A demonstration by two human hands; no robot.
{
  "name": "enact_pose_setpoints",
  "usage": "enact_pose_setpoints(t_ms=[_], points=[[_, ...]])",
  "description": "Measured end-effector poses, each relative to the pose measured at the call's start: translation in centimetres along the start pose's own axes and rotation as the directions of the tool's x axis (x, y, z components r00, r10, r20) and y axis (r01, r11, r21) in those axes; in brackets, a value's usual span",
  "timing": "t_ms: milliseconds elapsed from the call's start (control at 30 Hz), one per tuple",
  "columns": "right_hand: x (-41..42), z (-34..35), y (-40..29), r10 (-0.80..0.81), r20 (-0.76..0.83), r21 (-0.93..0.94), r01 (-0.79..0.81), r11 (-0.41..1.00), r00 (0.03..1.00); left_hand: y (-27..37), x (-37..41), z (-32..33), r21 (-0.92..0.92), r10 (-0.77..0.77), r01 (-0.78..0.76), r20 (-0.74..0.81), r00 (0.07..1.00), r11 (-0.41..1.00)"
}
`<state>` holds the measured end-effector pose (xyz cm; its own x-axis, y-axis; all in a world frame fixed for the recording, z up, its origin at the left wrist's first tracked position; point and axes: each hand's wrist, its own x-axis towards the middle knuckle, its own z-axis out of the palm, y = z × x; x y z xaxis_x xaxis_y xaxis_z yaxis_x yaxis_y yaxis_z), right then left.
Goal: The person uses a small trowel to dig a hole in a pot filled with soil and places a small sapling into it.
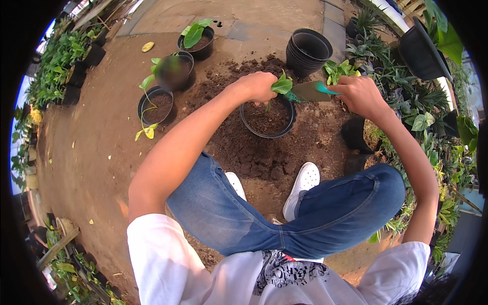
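A black plastic pot (293, 114) of dark soil stands in front of my feet. From its soil rises the stem of a small green-leaved plant (282, 84). My left hand (259, 85) is closed around that plant just above the pot, and its fingers partly hide the stem. My right hand (360, 93) grips the teal handle of a hand trowel (307, 91). The trowel's flat metal blade points left over the pot's far right rim, beside the leaves. Its tip has worn teal paint.
Loose dark soil (251, 156) surrounds the pot. A stack of black pots (308, 49) stands beyond it. Three potted plants line the left side, the nearest in a black pot (173, 108) with a trailing stem. Dense potted plants (427, 99) border the right, near my arm.
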<state>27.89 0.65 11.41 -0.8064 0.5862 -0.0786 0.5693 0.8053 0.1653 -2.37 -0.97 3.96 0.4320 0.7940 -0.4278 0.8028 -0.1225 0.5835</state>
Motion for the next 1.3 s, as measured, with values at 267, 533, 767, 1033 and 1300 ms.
enact_pose_setpoints(t_ms=[267, 533, 767, 1033, 1300], points=[[-0.5, -1.0, -1.0, -0.070, 0.100, 0.116, 0.058, 0.992, 0.993, -0.4, 0.4, 0.2, -0.019, -0.004, 0.004, 0.002, 1.000, 1.000], [-0.5, -1.2, -2.6, -0.073, 0.161, 0.116, 0.054, 0.992, 0.984, -0.4, 0.1, 0.1, -0.034, -0.003, 0.003, 0.002, 1.000, 0.999], [-0.1, -1.8, -5.0, 0.054, 0.282, -0.032, -0.047, 0.998, 0.958, -0.6, 0.3, 0.2, -0.015, 0.009, -0.009, 0.002, 1.000, 1.000], [0.8, -1.9, -5.4, 0.060, 0.264, 0.159, -0.104, 0.982, 0.963, -0.5, 0.1, 0.2, -0.018, -0.008, 0.008, 0.000, 1.000, 1.000], [2.0, 0.9, -5.5, 0.044, 0.287, 0.350, -0.147, 0.925, 0.957, -0.7, 0.6, 0.3, -0.026, -0.008, 0.008, 0.005, 1.000, 1.000]])
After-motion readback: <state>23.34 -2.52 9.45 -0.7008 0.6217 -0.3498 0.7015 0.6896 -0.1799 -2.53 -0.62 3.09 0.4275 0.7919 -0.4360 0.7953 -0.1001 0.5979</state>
